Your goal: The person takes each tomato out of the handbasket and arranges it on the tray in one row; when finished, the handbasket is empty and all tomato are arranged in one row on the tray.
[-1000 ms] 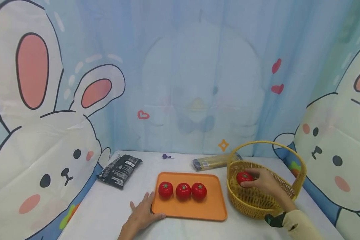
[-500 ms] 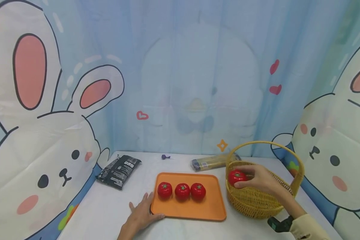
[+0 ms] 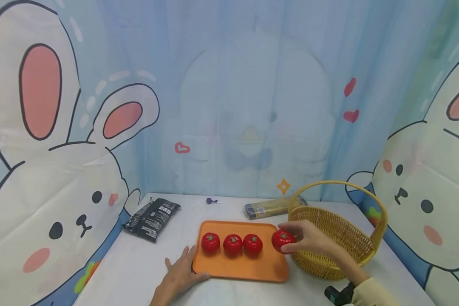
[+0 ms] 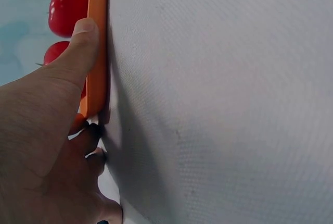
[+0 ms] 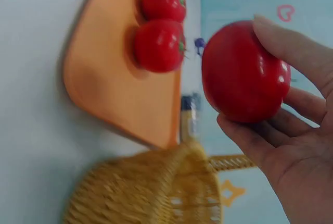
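In my right hand (image 3: 310, 239) I hold a shiny red tomato (image 3: 282, 241) with a small green stem, thumb on one side and fingers on the other. In the head view it overlaps the right edge of an orange tray (image 3: 248, 270). A row of three tomatoes sits on the tray, including the left tomato (image 3: 210, 243), the middle tomato (image 3: 233, 245) and the right tomato (image 3: 253, 245). My left hand (image 3: 181, 272) holds the tray's near left corner, with the thumb (image 4: 86, 39) on the front rim and fingers along the left side.
A yellow wicker basket (image 3: 321, 257) with a tall arched handle stands right of the tray, under my right forearm. A black printed packet (image 3: 153, 219) lies at the left. Toward the back are a long clear-wrapped pack (image 3: 271, 207) and a small purple item (image 3: 211, 200).
My right hand has lifted the tomato out of the basket and carried it left to the tray's right edge. The left hand and the tray stay in place.
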`<state>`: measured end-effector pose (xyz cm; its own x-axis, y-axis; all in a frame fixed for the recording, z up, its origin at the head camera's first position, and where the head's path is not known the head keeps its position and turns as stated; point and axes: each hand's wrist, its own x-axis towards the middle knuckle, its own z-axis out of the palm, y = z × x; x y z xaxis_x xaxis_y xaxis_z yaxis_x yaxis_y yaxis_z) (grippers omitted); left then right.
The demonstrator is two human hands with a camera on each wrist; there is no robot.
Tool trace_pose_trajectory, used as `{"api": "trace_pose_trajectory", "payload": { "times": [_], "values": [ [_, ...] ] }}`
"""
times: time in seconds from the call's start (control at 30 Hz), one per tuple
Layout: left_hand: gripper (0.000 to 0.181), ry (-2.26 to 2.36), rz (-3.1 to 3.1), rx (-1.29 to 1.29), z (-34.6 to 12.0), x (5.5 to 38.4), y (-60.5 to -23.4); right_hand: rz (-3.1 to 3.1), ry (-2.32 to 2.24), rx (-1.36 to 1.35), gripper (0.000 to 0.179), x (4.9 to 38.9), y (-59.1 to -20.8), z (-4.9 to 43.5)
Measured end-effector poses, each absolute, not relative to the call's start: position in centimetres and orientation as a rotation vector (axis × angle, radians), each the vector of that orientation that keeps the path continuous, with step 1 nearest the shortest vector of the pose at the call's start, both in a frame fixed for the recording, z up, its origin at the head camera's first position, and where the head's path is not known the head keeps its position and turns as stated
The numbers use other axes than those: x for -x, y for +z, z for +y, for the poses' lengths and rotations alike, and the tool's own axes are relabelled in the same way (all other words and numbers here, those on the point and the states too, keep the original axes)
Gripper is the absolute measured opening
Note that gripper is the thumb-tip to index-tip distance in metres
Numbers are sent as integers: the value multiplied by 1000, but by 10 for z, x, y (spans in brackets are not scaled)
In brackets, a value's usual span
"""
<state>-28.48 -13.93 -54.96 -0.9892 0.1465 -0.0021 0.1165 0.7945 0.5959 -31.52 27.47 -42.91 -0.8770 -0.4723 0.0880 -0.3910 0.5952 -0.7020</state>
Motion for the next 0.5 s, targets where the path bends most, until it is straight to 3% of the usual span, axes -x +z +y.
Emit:
{"api": "trace_pose_trajectory", "payload": {
  "times": [0.27,0.5],
  "values": [
    [106,974,2916,-204,-139,285,-551,2825,-1066,592,62,322,-460,249],
    [107,989,2919,-221,-140,286,-554,2930,-850,440,63,327,-463,228]
  ]
}}
